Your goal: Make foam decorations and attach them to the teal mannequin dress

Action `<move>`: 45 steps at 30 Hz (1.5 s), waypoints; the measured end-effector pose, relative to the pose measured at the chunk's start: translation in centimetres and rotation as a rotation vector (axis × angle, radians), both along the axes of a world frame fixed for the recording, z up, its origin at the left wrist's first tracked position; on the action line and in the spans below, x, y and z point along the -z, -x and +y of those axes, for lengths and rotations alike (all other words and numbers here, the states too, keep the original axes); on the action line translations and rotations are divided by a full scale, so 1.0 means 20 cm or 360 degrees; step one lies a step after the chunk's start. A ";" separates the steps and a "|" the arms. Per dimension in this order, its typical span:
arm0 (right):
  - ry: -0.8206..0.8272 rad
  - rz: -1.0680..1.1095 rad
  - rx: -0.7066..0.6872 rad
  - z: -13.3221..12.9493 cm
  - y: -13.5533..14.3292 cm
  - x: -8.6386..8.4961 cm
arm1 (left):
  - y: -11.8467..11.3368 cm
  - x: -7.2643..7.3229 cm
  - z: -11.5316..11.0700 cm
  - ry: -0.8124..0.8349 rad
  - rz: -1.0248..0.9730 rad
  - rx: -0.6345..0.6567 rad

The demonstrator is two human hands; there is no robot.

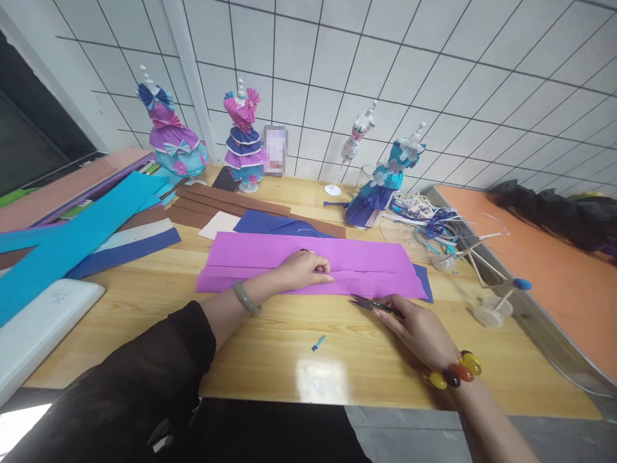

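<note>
A wide purple sheet (308,247) lies across the table in front of me, with a narrower purple strip or fold (380,285) along its near side. My left hand (303,270) rests on this sheet near its middle, fingers curled in and thumb pointing right. Whether something is pinched between them is hidden. In my right hand (419,325) is a pair of small dark scissors (369,303), blades pointing left just below the sheet's near edge. Dark blue sheets (270,223) show behind and under the purple one.
A tiny blue scrap (318,343) lies nearer me. Left are blue strips (72,244) and a white device (53,321); behind, brown strips (231,199). Several small dress forms stand at the back, including a blue-dressed one (380,186). A wheeled stick model (491,283) sits right.
</note>
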State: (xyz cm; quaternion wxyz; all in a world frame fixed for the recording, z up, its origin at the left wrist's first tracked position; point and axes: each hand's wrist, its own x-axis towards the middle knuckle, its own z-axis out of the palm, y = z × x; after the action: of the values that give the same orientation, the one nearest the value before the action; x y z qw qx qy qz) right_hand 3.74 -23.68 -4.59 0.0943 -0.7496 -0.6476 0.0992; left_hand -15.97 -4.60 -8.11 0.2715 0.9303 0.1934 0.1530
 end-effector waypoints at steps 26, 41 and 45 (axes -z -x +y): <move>-0.0002 0.0074 -0.0316 0.18 0.08 0.04 | 0.00 -0.02 -0.01 -0.0305 0.0076 0.0107; -0.0021 0.0035 -0.0336 0.20 0.09 0.06 | 0.00 0.00 -0.01 -0.0362 0.0113 0.0089; -0.0011 0.0029 -0.0335 0.20 0.10 0.06 | 0.00 0.00 -0.01 -0.0388 0.0098 0.0096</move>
State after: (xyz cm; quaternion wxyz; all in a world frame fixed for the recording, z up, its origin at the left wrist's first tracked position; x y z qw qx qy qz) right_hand 1.75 -19.74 -5.78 0.0918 -0.6761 -0.7222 0.1132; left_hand -15.97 -4.86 -8.16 0.1546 0.9661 0.1537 0.1384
